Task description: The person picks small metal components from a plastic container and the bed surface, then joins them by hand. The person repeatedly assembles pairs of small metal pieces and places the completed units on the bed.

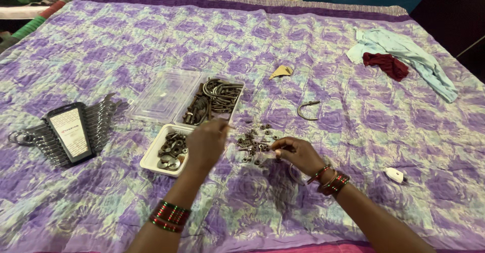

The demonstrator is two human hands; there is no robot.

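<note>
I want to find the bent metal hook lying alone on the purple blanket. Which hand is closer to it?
The right hand. It sits just below the U-shaped hook, over the loose nuts. The left hand is farther left, beside the small white tray.

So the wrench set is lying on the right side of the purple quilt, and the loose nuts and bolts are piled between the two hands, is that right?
Not quite. In the head view the wrench set lies on the left side of the purple quilt, not the right. The loose nuts and bolts are indeed piled between the left hand and the right hand.
</note>
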